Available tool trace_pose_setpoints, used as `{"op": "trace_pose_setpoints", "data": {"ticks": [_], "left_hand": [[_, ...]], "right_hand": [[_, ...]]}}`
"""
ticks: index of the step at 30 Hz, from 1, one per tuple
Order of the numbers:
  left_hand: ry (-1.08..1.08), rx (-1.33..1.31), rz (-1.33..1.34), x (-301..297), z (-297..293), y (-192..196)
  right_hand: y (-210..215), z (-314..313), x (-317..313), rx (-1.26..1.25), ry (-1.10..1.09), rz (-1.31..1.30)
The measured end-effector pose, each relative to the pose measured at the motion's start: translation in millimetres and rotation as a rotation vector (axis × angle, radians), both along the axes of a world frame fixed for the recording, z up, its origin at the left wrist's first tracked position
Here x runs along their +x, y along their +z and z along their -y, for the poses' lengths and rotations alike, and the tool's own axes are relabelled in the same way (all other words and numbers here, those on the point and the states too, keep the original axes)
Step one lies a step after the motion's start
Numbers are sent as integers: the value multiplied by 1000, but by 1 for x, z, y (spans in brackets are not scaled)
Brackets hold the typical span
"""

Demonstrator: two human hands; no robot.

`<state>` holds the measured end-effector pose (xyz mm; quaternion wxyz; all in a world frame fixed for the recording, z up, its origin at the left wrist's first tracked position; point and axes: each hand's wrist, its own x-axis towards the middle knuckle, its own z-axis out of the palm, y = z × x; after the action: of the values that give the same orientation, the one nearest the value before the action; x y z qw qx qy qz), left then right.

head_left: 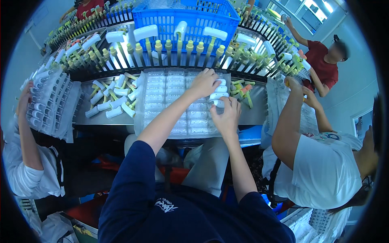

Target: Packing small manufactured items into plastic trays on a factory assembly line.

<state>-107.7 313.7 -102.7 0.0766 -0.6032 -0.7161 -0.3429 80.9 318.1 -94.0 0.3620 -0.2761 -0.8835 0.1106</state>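
In front of me lies a translucent plastic blister tray (175, 103) with columns of white plastic pieces in its pockets. At its right-hand column, several short rounded white plastic pieces (219, 89) sit in a row between my hands. My left hand (204, 84) reaches across the tray, its fingers curled over the far end of this row. My right hand (227, 117) closes on the near end, thumb on one side and fingers on the other. Parts of the end pieces are hidden under my fingers.
Loose white pieces with yellow-green stems (117, 95) lie left of the tray; yellow-green and orange parts (243, 90) lie right. Behind stand a rack of upright pegs (190, 50) and a blue crate (184, 20). Co-workers (320, 166) sit close on both sides, handling similar trays (54, 103).
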Motion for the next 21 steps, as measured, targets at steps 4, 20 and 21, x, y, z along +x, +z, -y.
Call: {"op": "trace_pose_setpoints", "data": {"ticks": [4,20,21], "left_hand": [[-45,34,101,1,3,5],[51,324,652,-4,2,10],[41,392,596,-2,2,11]], "right_hand": [[3,1,5,-68,42,-77],[-8,1,11,-388,-8,-398],[-9,-1,12,-402,-16,-375]]}}
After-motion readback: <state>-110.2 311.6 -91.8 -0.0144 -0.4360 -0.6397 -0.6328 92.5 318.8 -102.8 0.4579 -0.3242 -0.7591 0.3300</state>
